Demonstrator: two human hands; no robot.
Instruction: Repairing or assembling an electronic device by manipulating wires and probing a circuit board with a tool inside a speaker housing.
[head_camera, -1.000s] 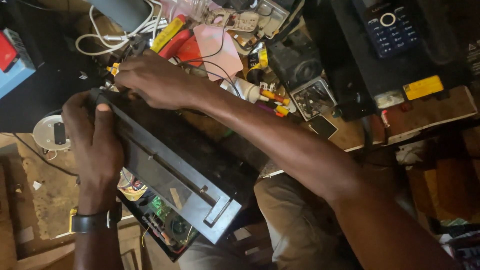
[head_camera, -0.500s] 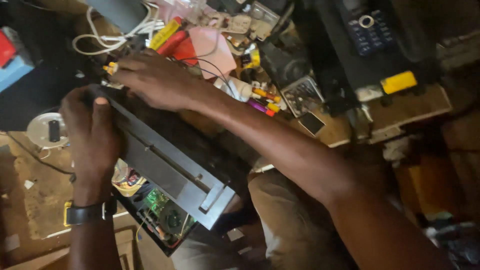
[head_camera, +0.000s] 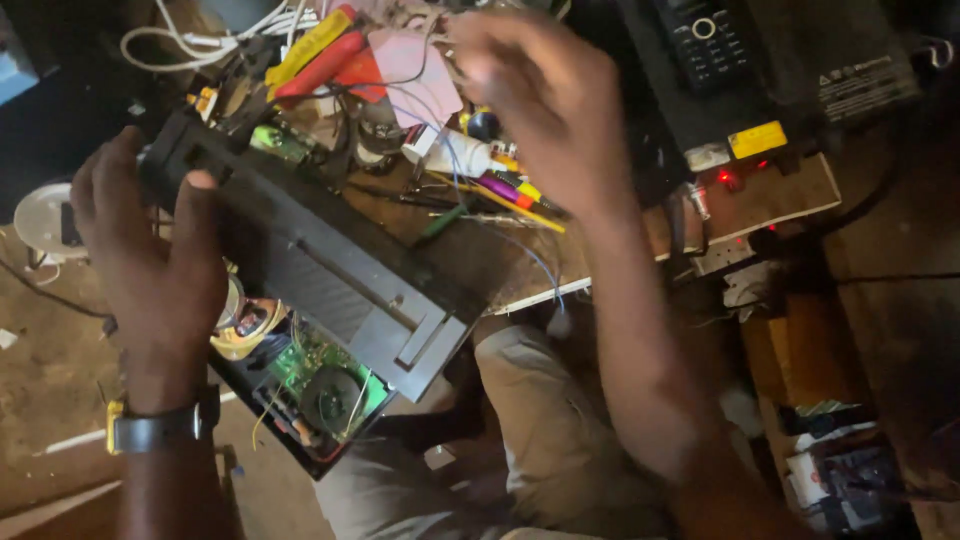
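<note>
On the lap and against the bench edge lay the long grey casing (head_camera: 330, 285), an opened electronic unit, its long axis running on a diagonal from upper left, at the cluttered workbench (head_camera: 770, 200), down to lower right over the person's knee. Underneath its lower end a green circuit board (head_camera: 325, 375) showed, with a round dark component on it.

Left hand (head_camera: 150, 260) was clamped on the casing's upper-left end, thumb over the top face, fingers wrapped round the far side. A watch sat on that wrist.

Right hand (head_camera: 545, 100) was off the casing, raised over the bench clutter, blurred; fingers loosely curled and partly spread. Could not tell whether anything small was pinched in them. From this hand the casing lay down and to the left, well apart; nearer to it were a white tube (head_camera: 465, 155), a bundle of coloured pens or drivers (head_camera: 510, 190) and thin loose wires (head_camera: 440, 140).

Left hand was therefore the one on the work; the right was closer to the tools than to the unit. A dark handset (head_camera: 705, 40) rested on a black box further right.
</note>
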